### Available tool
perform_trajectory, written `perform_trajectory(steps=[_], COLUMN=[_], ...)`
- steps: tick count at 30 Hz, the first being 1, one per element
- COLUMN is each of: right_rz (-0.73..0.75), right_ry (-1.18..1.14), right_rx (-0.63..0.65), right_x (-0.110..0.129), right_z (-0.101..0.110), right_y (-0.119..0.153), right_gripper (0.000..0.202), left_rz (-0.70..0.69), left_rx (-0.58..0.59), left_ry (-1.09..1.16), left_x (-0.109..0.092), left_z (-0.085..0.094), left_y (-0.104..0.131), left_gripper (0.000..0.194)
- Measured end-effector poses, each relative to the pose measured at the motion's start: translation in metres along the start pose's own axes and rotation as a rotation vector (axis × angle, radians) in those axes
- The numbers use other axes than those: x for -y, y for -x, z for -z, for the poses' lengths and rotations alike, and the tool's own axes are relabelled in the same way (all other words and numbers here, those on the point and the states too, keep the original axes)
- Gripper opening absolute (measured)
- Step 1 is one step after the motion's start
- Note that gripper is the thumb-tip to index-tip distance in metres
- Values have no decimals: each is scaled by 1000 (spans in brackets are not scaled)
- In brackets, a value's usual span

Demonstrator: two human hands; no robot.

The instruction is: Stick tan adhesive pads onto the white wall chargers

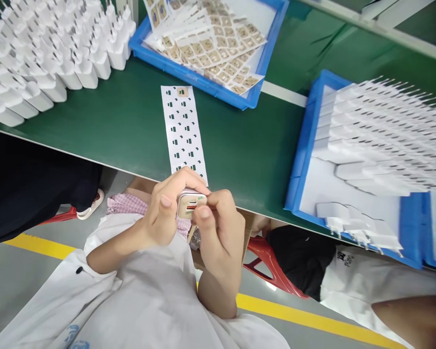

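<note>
A white plug charger [187, 192] is held close to my body, just off the table's front edge. Its end face, turned toward me, carries a tan sticker [183, 209] with cut-outs and a red strip showing. My left hand [162, 211] wraps round the charger from the left and over its top. From the right, my right hand [221, 232] grips the face's edge, with its thumb on the sticker and its index finger bent beside it. The charger's prongs are hidden. Beyond my hands lies a white backing sheet [178, 128] with a single tan sticker [182, 92] at its top.
Rows of white chargers [58, 63] stand prongs-up at the left. A blue tray [203, 72] holds sticker sheets [218, 43] at the back. Another blue tray [298, 179] at the right holds more chargers [378, 140]. People sit on both sides, one near a red stool [272, 271].
</note>
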State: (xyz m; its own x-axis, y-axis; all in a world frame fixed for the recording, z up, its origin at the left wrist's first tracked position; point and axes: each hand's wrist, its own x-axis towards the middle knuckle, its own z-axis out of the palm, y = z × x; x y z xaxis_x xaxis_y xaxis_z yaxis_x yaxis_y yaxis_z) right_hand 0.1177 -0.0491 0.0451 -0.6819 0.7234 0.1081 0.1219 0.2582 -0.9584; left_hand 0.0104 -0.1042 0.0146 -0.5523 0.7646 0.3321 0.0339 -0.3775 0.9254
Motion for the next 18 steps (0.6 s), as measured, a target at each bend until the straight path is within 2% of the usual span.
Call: perform_trajectory(steps=[4, 8, 10, 15, 18], right_rz=[-67, -107, -117, -118, -123], right_ry=[21, 51, 36, -11, -172], right_rx=[-1, -76, -113, -178, -85], right_x=[-5, -2, -1, -9, -14], right_z=[2, -4, -9, -12, -5], right_y=[-8, -11, -10, -13, -15], right_gripper=[49, 56, 55, 58, 57], left_rz=[-13, -202, -253, -244, -175], left_rx=[1, -59, -86, -95, -91], left_ry=[-88, -228, -267, -268, -187], left_x=[10, 20, 23, 23, 18], left_z=[-1, -5, -8, -12, -11], left_y=[1, 2, 2, 5, 7], left_gripper=[76, 65, 59, 55, 56])
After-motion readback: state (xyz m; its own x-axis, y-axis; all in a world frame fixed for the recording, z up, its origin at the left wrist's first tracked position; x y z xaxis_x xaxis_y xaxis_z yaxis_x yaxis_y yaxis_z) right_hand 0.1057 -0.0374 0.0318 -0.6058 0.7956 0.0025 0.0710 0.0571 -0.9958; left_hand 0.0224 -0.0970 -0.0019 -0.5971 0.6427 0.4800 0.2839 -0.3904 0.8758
